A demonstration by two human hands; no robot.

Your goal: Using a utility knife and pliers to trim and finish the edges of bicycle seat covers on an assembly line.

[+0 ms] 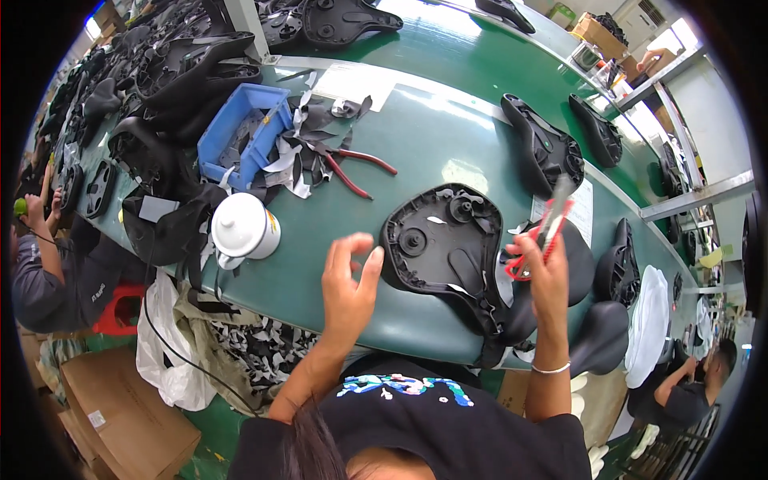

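I see the upturned black saddle (436, 264) lying at the near edge of the bench (424, 128), nose toward that edge. To its right, the right hand (544, 276) grips a blurred red-handled tool (552, 224). The left hand (349, 284), half open and empty, is beside the saddle's left rim; I cannot tell whether they touch. Further left I see red-handled pliers (344, 177), a white lidded mug (242, 230) and a blue bin (206, 142).
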